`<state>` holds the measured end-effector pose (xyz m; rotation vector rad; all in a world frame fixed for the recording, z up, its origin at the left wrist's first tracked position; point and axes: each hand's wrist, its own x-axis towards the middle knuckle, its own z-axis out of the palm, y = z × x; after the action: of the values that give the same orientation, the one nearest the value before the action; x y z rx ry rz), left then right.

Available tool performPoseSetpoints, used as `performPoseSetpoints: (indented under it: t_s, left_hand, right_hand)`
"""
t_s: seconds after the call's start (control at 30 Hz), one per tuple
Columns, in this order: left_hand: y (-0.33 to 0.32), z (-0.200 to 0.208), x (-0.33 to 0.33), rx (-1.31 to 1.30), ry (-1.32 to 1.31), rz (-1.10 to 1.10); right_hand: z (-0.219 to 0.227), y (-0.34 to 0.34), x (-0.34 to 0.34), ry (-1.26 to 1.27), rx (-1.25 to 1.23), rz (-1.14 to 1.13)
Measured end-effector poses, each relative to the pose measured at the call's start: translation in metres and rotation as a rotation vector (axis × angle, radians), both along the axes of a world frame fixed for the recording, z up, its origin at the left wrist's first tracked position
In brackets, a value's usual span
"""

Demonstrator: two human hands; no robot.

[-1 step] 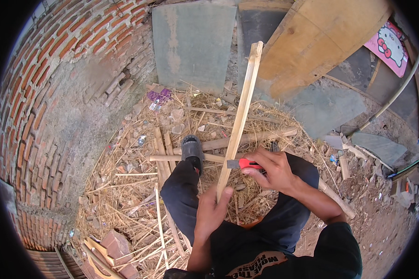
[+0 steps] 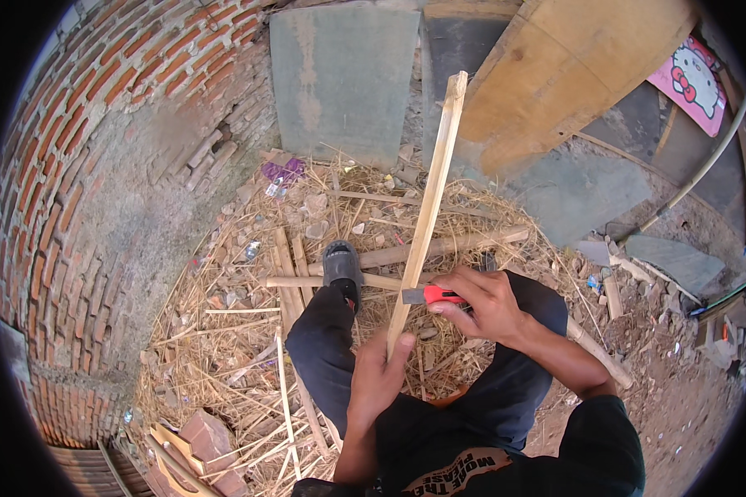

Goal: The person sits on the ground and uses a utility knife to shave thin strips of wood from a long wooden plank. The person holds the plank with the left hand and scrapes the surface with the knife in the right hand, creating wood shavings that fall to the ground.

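Observation:
My left hand [image 2: 377,377] is closed around the lower end of a long, pale split bamboo strip [image 2: 429,203], which slants up and away from me. In my right hand [image 2: 489,305] is a red utility knife [image 2: 442,295], its handle gripped between thumb and fingers. The knife's wide grey blade [image 2: 412,296] lies across the strip a little above my left hand, touching it or nearly so. How deep the edge sits cannot be made out. The strip's lowest tip is hidden in my left hand.
Between my legs and around my shoe [image 2: 342,263] lie straw and thin shavings [image 2: 249,414]. A thick bamboo pole [image 2: 464,243] and a crossing stick [image 2: 307,282] rest on the ground. A brick wall [image 2: 66,215] rises at left; grey panels [image 2: 344,83] and a brown board [image 2: 572,74] stand behind.
The knife and my right hand have shifted very slightly toward me along the bamboo strip. My left hand keeps its hold, and the strip's far end has tilted barely to the left.

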<state>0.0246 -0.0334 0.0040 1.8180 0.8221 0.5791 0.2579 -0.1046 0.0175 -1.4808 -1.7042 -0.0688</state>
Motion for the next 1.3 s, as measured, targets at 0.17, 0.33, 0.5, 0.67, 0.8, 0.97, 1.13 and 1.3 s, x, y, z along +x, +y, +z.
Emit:
performPoseSetpoints:
  t_s: [0.17, 0.33, 0.5, 0.67, 0.8, 0.97, 1.13, 1.3]
  left_hand:
    - [-0.001, -0.005, -0.001, -0.073, 0.048, -0.048]
    - [-0.003, 0.003, -0.003, -0.047, 0.120, -0.037]
    - [-0.005, 0.004, -0.005, -0.033, 0.174, -0.016]
    - [-0.012, 0.019, -0.005, -0.064, 0.143, 0.019]
    - [-0.019, -0.001, -0.019, -0.011, 0.213, -0.008]
    - [-0.036, -0.002, -0.030, -0.046, 0.263, -0.018]
    - [-0.039, 0.000, -0.038, -0.089, 0.288, -0.049]
    - [-0.026, -0.016, -0.053, -0.199, 0.293, -0.094]
  right_hand:
    - [-0.001, 0.000, -0.001, -0.015, 0.039, 0.053]
    - [0.005, -0.001, -0.003, -0.054, 0.007, 0.018]
    - [0.005, 0.000, -0.001, -0.053, 0.005, -0.032]
    - [0.018, -0.001, 0.010, -0.075, -0.065, -0.078]
    - [0.027, 0.008, 0.028, 0.024, 0.017, -0.176]
    - [0.038, 0.013, 0.074, 0.007, 0.055, -0.316]
    - [0.050, 0.022, 0.098, 0.015, 0.057, -0.390]
    - [0.036, 0.028, 0.101, 0.601, -0.118, -0.098]
